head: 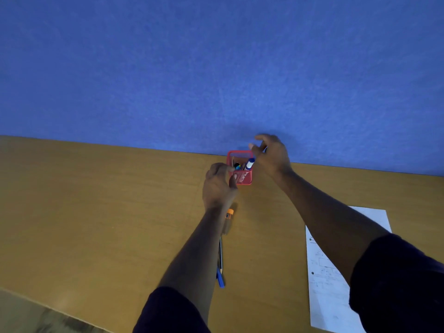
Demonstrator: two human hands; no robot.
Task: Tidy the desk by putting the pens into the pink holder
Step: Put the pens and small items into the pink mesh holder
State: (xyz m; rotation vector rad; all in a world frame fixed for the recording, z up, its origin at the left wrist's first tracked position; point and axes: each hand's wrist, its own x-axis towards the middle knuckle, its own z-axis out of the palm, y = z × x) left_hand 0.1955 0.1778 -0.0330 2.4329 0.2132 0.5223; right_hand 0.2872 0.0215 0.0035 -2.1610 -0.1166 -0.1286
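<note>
The pink mesh holder (pixel 245 177) stands at the desk's far edge, against the blue partition. Several pens stand in it, among them a white marker with a blue cap (pixel 250 163) leaning to the right. My left hand (pixel 218 186) pinches the holder's near left corner, thumb on its front. My right hand (pixel 272 155) hovers at the holder's right rim with its fingers apart, just beside the marker's cap. Near my left forearm lie an orange-capped marker (pixel 229 214), a dark pencil (pixel 220 255) and a blue pen (pixel 220 280), each partly hidden by the arm.
A printed white sheet (pixel 324 280) lies on the wooden desk (pixel 96 212) at the right, partly under my right arm. The blue partition (pixel 216 68) rises right behind the holder. The desk's near left corner (pixel 48 306) shows floor beyond it.
</note>
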